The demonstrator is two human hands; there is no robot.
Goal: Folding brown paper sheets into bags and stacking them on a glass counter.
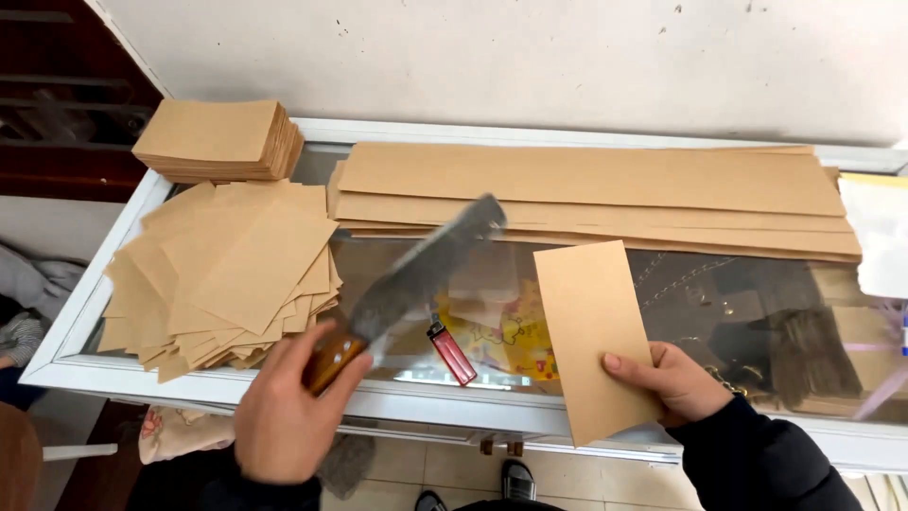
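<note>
Glass counter (284, 388) is carrying stacks of brown paper. Left hand (284, 416) is gripping a cleaver (416, 274) by its wooden handle, blade blurred above a red lighter (451, 352). Right hand (667, 378) is pinching a cut sheet (591, 322) flat. I think a swing could be chipping the glass or hitting the lighter.

Lighter (451, 353) on glass counter (397, 260), between cleaver (416, 279) and paper sheet (594, 331).
</note>
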